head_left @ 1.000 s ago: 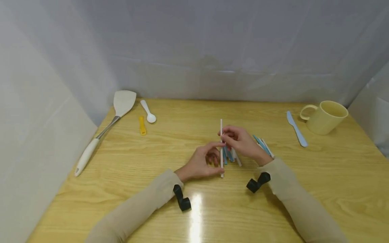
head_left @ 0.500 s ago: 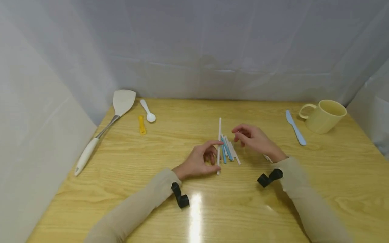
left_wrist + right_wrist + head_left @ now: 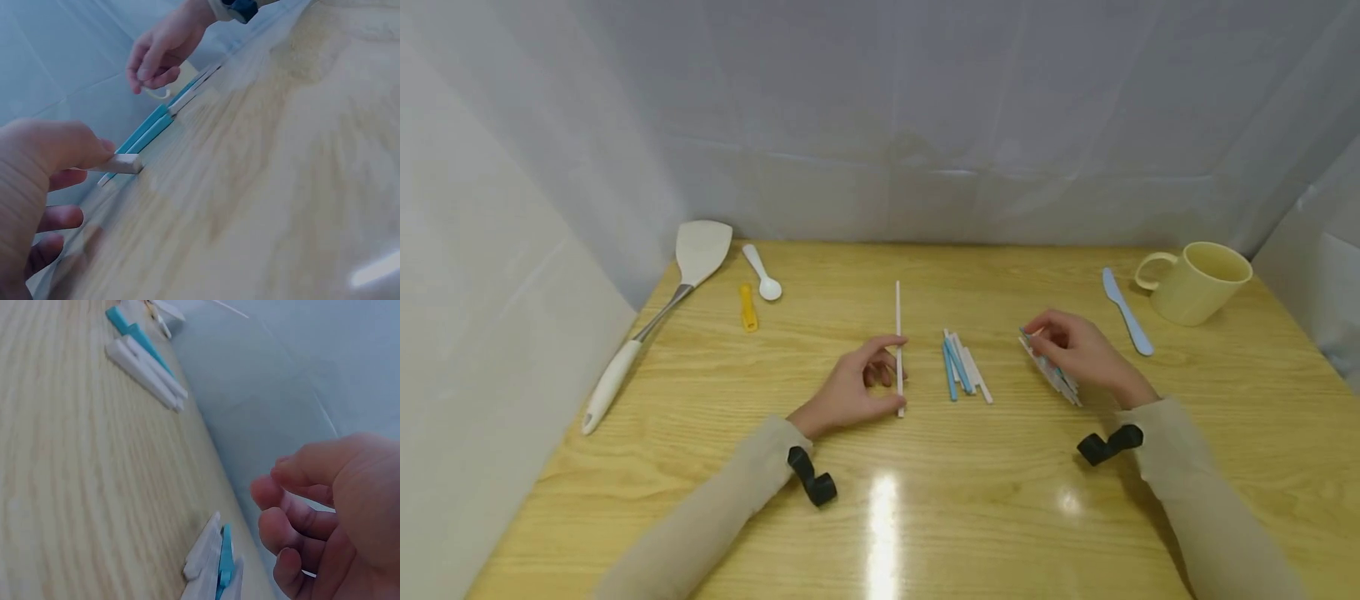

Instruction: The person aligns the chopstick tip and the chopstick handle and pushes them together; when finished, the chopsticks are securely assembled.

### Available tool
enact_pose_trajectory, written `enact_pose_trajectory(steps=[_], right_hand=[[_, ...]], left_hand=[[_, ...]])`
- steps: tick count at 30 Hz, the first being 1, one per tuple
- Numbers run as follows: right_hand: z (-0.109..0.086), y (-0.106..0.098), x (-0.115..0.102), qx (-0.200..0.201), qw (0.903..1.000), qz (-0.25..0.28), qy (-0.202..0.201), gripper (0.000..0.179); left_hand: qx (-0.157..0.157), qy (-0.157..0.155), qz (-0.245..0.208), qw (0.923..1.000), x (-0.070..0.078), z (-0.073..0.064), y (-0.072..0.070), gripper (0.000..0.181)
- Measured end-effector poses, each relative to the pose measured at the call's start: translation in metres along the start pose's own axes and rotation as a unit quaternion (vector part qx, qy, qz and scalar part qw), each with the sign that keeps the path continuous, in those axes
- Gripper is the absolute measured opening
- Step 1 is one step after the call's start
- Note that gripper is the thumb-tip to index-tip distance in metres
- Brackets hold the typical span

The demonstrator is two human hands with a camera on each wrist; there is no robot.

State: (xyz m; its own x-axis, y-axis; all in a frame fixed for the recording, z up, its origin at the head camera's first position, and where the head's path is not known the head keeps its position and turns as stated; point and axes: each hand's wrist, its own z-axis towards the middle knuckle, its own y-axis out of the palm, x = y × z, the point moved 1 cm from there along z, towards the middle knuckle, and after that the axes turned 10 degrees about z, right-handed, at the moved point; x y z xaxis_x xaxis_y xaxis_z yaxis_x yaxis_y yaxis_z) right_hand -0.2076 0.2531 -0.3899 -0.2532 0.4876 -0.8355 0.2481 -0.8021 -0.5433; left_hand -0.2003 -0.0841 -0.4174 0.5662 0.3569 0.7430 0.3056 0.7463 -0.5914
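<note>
My left hand [image 3: 848,385] holds a long, slim white stick [image 3: 898,310] by thumb and forefinger, the thumb near its closer end. In the left wrist view, that end shows under the thumb, low over the wood. To its right, a small bundle of shorter white and blue sticks [image 3: 967,367] lies on the table. Over a second bundle of white and blue sticks [image 3: 1060,383] hovers my right hand [image 3: 1081,348], fingers loosely bent. The right wrist view shows nothing between its fingers, with that second bundle [image 3: 212,565] below them, apart. The hand partly covers this bundle in the head view.
On the left of the wooden table [image 3: 880,517] lie a white-handled spatula [image 3: 658,317], a white spoon [image 3: 763,273] and a yellow clip-like piece [image 3: 748,308]. A pale blue knife [image 3: 1126,312] and a yellow mug [image 3: 1198,285] are at the right. Grey sheeting hangs behind.
My left hand has moved left with the long white stick, away from the middle bundle. My right hand has let go of that stick and moved right, over the second bundle.
</note>
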Motion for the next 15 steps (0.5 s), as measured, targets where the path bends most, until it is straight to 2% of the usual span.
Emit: enact_pose_trajectory(steps=[3,10,15], right_hand=[[-0.003,-0.001,0.005,-0.005,0.9997,-0.025,-0.006,0.017],[-0.007,-0.003,0.011,-0.03,0.9951,-0.092,-0.016,0.01],[-0.01,-0.009,0.014,-0.042,0.9921,-0.115,-0.027,0.009]], left_hand=[[0.0,-0.014,0.006,0.9999,-0.005,-0.002,-0.008,0.071],[0.002,-0.026,0.031,0.9992,-0.04,-0.008,-0.019,0.076],[0.01,-0.023,0.064,0.9976,-0.05,-0.017,-0.035,0.076]])
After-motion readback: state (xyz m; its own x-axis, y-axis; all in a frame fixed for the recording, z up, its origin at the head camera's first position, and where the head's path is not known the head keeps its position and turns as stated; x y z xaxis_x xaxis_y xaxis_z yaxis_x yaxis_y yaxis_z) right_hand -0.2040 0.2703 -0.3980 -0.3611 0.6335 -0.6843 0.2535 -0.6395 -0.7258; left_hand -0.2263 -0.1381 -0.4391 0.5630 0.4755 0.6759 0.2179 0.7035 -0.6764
